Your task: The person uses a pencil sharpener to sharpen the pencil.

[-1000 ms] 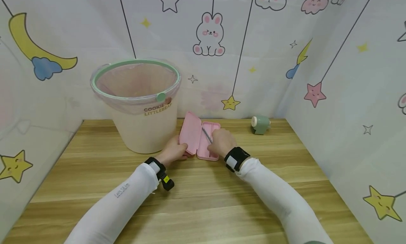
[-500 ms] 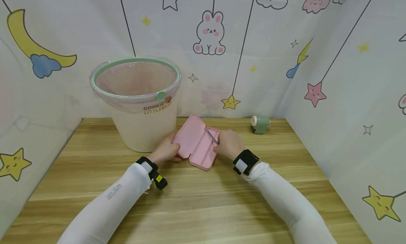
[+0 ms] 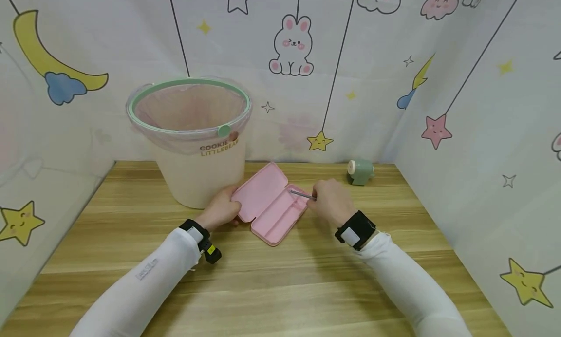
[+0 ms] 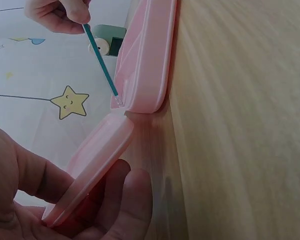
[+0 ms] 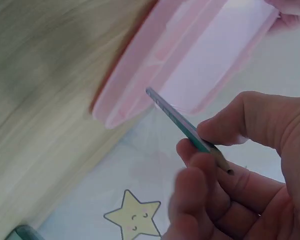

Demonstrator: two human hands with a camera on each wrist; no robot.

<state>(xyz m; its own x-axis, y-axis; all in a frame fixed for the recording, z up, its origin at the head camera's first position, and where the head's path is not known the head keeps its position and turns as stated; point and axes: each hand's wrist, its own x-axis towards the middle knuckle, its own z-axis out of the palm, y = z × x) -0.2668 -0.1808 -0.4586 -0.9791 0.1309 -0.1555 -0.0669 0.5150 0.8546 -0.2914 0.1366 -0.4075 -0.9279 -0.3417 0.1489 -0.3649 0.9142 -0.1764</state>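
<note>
An opened pink pencil case [image 3: 280, 215] lies on the table, slanted, with its lid [image 3: 258, 191] folded out to the left. The left hand [image 3: 219, 208] grips the lid's outer edge; in the left wrist view the thumb is on one side and curled fingers on the other. Right of the case, the right hand [image 3: 335, 200] pinches a teal pencil [image 5: 182, 124] between thumb and fingers. Its sharpened wooden tip [image 5: 223, 163] points back toward the palm. The pencil's other end is over the far end of the case's divided tray.
A cream bin [image 3: 201, 176] with a green rim and a plastic liner stands behind the left hand. At the back right sits a small green object [image 3: 361, 172] with a white round face. Patterned cloth walls [image 3: 381, 74] border the table.
The case has shifted toward the front and left and turned clockwise, the left hand moving with it. The right hand has moved right, and the pencil now lies closer to level across the view.
</note>
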